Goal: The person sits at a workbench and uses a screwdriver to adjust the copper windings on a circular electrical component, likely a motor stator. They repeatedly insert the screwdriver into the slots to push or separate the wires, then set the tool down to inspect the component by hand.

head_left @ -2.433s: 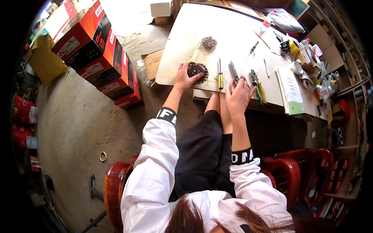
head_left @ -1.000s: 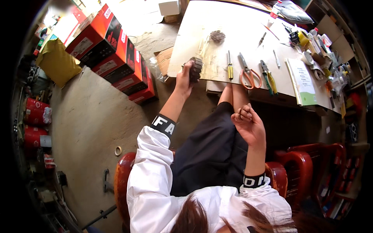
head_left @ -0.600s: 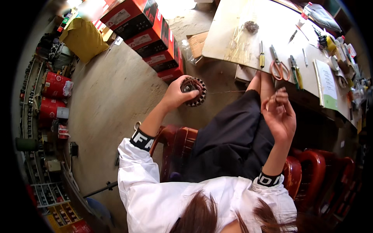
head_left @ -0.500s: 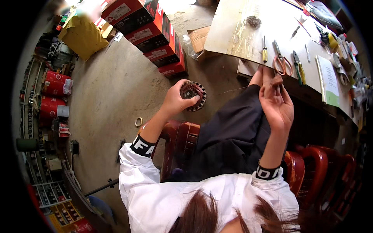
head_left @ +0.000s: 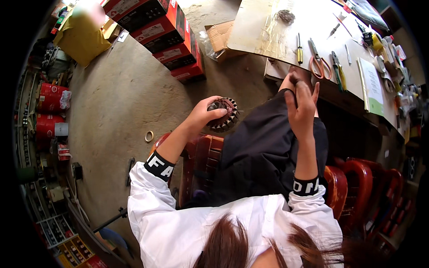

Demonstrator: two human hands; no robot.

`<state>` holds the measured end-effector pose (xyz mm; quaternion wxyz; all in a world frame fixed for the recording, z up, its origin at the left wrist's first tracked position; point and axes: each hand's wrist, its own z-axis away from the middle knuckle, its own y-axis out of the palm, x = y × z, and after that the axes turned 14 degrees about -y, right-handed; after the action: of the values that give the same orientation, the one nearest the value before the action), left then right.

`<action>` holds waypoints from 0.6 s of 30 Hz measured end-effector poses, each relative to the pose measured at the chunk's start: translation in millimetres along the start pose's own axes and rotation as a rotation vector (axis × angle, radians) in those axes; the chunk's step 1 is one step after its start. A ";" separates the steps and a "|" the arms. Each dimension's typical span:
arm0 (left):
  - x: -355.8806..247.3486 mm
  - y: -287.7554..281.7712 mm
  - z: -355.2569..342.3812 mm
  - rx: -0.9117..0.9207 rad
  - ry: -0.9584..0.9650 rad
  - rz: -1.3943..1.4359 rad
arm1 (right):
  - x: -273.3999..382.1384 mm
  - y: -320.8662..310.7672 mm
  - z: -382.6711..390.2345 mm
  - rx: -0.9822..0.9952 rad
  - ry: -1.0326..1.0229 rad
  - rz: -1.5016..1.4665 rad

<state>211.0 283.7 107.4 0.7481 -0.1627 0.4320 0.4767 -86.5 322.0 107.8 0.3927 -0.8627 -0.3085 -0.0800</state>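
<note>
My left hand (head_left: 203, 114) is closed on a round, toothed, stator-like part (head_left: 229, 117) with dark copper-coloured windings, held beside my lap. A thin wire end sticks out at its right. My right hand (head_left: 302, 107) is raised over my legs below the table edge, middle fingers bent, thumb and little finger apart; what its blurred fingertips hold is unclear. On the table (head_left: 252, 33) lie a dark wound piece (head_left: 286, 17), a yellow-handled screwdriver (head_left: 300, 55), orange-handled scissors (head_left: 318, 68) and green-and-yellow pliers (head_left: 340, 76).
Stacked red-and-black boxes (head_left: 166, 38) stand left of the table near a cardboard box (head_left: 219, 35). A red wooden chair (head_left: 201, 165) surrounds me. Cluttered shelving (head_left: 44, 192) lines the left; a tape roll (head_left: 149, 136) lies on the floor. Tools crowd the table's right.
My left hand has brought the round part from the table edge down over my lap. My right hand has left the scissors and moved over my legs; a wire stretched between my hands earlier.
</note>
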 end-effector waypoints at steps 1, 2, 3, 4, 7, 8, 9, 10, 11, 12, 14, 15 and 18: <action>-5.6 2.3 1.1 -0.020 0.012 -0.056 | 0.5 -10.8 1.8 0.094 -0.060 0.036; -7.5 4.3 0.0 -0.052 0.037 -0.115 | 0.3 -19.7 4.4 0.189 -0.120 0.071; -8.6 6.7 -1.5 -0.084 0.061 -0.174 | -1.0 -25.1 7.7 0.224 -0.152 0.079; -8.6 8.0 -2.2 -0.117 0.088 -0.232 | -1.7 -30.7 12.1 0.263 -0.147 0.058; -6.5 11.1 -7.7 -0.353 0.164 -0.547 | -0.6 -42.2 20.9 0.334 -0.150 0.030; -7.3 14.6 -8.4 -0.427 0.190 -0.627 | 0.2 -42.2 23.7 0.341 -0.141 0.014; -7.0 16.7 -10.6 -0.466 0.163 -0.652 | 0.8 -41.5 26.9 0.348 -0.132 -0.002; -4.8 15.9 -13.1 -0.515 0.212 -0.721 | 2.1 -40.8 28.4 0.354 -0.125 -0.019; 0.2 13.9 -16.8 -0.564 0.262 -0.790 | 3.6 -40.6 28.9 0.301 -0.098 -0.031; 3.6 11.9 -18.7 -0.613 0.313 -0.859 | 5.2 -40.3 29.1 0.248 -0.070 -0.042; 6.1 6.5 -21.6 -0.656 0.298 -0.893 | 9.7 -38.0 30.1 0.194 0.099 -0.192; 8.0 1.2 -25.6 -0.671 0.294 -0.873 | 15.9 -36.1 32.2 0.192 0.245 -0.331; 15.5 -15.4 -34.9 -0.698 0.199 -0.722 | 40.8 -32.0 39.6 0.125 0.576 -0.829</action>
<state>209.7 262.1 72.4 0.7214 -0.5862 0.2326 0.2860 -77.1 386.0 116.6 0.4481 -0.5854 -0.5084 -0.4451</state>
